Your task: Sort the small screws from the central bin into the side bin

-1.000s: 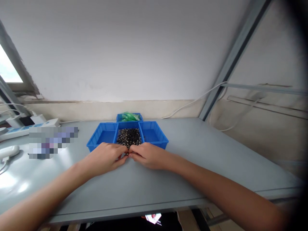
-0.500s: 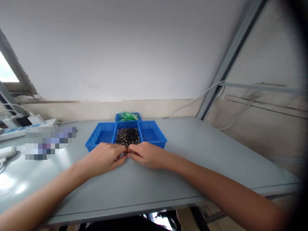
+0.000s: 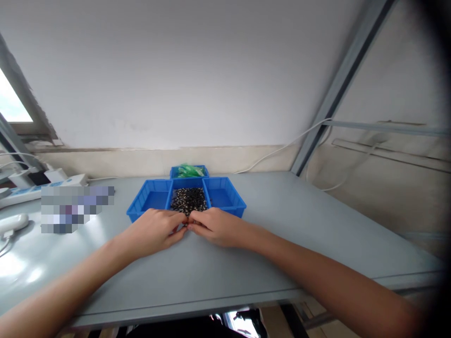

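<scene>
My left hand (image 3: 162, 230) and my right hand (image 3: 214, 227) meet fingertip to fingertip just in front of the middle blue bin. Both are closed in a pinch. Whatever lies between the fingertips is too small and too covered to name. Behind them, a heap of small dark and shiny metallic pieces (image 3: 189, 199) fills the middle bin (image 3: 186, 182). On its left stands a blue bin (image 3: 151, 199) with nothing seen inside, and on its right a similar blue bin (image 3: 223, 195). My hands hide the bins' near edges.
Behind the row, a smaller blue bin (image 3: 172, 172) holds green plastic bags (image 3: 190, 170). To the left lie a white power strip (image 3: 75, 180) with plugs, a blurred-out object (image 3: 75, 206) and a white device (image 3: 14, 224) with a cord. A metal post (image 3: 313, 126) rises at the back right.
The whole view has shifted very slightly. Both hands keep the same pinched pose at the same spot before the bins, with only tiny finger movement.
</scene>
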